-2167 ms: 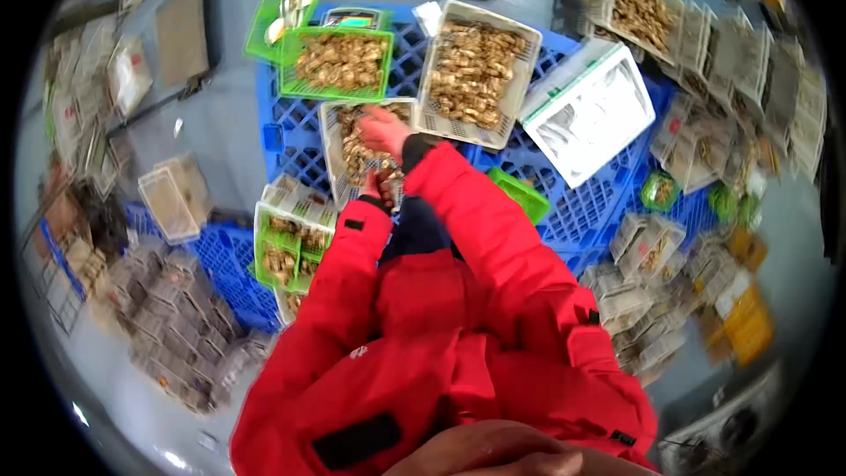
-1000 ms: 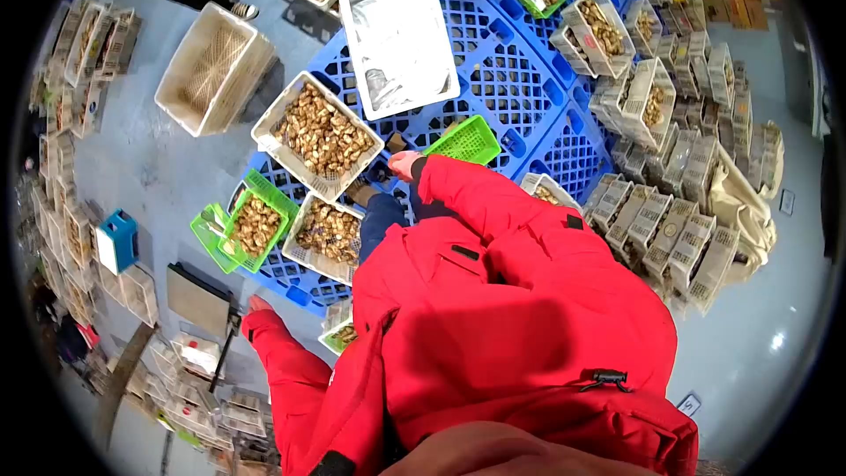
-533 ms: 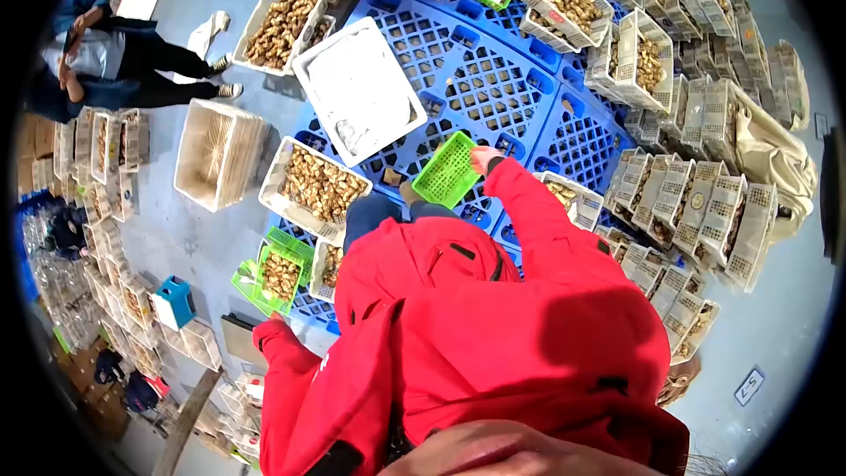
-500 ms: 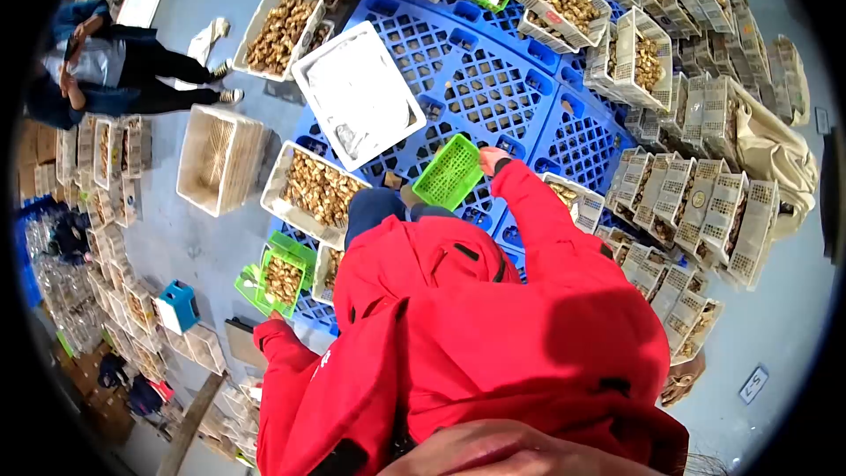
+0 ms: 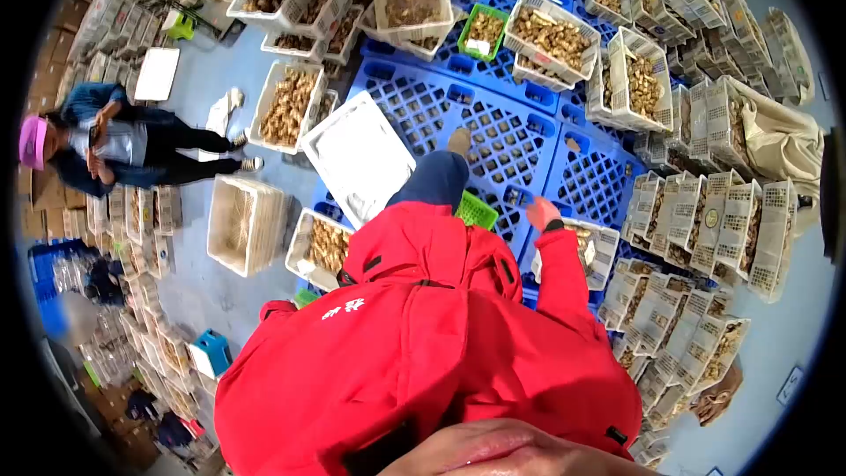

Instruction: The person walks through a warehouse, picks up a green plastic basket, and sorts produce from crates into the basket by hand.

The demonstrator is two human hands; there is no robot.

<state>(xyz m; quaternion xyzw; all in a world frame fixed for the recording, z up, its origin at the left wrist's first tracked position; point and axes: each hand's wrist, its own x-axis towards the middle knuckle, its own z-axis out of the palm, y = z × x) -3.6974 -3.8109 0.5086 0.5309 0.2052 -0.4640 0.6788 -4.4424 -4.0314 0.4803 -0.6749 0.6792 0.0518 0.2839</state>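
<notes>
My right hand (image 5: 542, 212) is held out over the blue plastic pallet (image 5: 502, 145), fingers stretched and nothing in them. Just left of it is the green basket (image 5: 476, 211), standing on the pallet and partly hidden by my red jacket and raised knee. The hand and basket look apart. My left hand is hidden behind the jacket; only the end of the left sleeve (image 5: 278, 308) shows. Close to that sleeve, a bit of another green basket (image 5: 305, 297) peeks out beside a white crate (image 5: 299, 257) of brownish lumps.
A white foam box (image 5: 359, 159) lies ahead on the pallet. Stacked empty crates (image 5: 236, 227) stand left on the floor. Filled crates (image 5: 643, 88) line the right side. A person (image 5: 132, 137) in a dark jacket stands at far left. One of my shoes (image 5: 459, 141) rests on the pallet.
My right hand has let go of the green basket. My knee and foot have come forward onto the pallet, covering part of that basket. My left hand has dropped out of sight.
</notes>
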